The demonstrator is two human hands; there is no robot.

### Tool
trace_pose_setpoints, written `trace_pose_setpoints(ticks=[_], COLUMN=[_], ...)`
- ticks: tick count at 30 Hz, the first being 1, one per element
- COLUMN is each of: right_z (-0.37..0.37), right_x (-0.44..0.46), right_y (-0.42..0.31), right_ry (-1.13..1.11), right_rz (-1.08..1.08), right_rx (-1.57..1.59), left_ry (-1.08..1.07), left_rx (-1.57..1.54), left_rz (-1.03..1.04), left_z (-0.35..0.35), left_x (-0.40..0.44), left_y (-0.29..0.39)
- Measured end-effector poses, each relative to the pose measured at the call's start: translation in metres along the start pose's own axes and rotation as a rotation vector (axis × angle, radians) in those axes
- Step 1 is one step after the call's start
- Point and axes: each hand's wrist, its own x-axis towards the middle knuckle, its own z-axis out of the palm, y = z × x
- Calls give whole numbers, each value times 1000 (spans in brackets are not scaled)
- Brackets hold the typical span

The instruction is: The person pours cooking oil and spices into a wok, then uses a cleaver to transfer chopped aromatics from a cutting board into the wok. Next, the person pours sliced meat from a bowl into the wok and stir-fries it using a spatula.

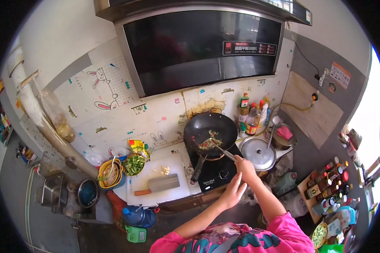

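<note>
Hood is on the wall, up behind wok. Counter runs under & to L of wok. White board is flat on it, L of wok; black stove is directly under wok. Wok itself is dark, handle angled toward the person, chopped food inside. Lidded pot stands just R of wok; pan, w/ pink cloth on top, is a bit farther R. Bottles cluster b/w wok & wall, on wok's R side. Basket is well L of wok; bowl w/ cut greens sits b/w basket & wok. Cleaver lies flat on board, L of wok, blade end toward it. Spatula slants into wok from R, its head in the food. R hand, near wok's R front, has fingers wrapped round spatula handle. L hand, nearer the person than wok, has fingers released, loosely straight, close by R wrist; can't tell if touching. Food, red, green & pale bits, is in bottom of wok. Smallest: pale cloves, on board b/w cleaver & wall, L of wok.
</note>
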Motion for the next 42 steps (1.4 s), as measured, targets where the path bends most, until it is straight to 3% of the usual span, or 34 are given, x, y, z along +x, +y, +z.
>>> trace_pose_setpoints(ticks=[6, 9, 12, 17, 19, 22, 32, 36, 38, 42], right_z=[-37, -67, -100, -95, -75, -39, 46, 38, 31, 57], right_x=[-26, -36, -48, -48, -41, -28, 6, -10, -20, -22], right_y=[15, 14, 6, 7, 9, 12, 10, 0, -5, 6], right_ry=[70, 43, 32, -29, -25, -13, 101, 47, -93, -39], right_rz=[-95, -42, -102, -111, -84, -86, 12, 60, 86, -76], right_rx=[99, 119, 51, 14, 58, 70, -32, -46, -33, 234], left_ry=[-91, -44, 148, 426, 430, 273, 299, 306, 416, 430], left_rx=[-96, 97, 624, 1041, 1021, 966, 999, 1017, 1074, 1061], left_rz=[28, 94, 103, -246, -327, -572, -572, -560, -449, -402], left_z=[-5, -20, -47, -94, -104, -111, -120, -118, -114, -102], left_x=[-6, -12, -23, -32, -33, -29, -30, -34, -36, -29], left_y=[21, 28, 33, -19, -35, -34, -54, -57, -58, -34])
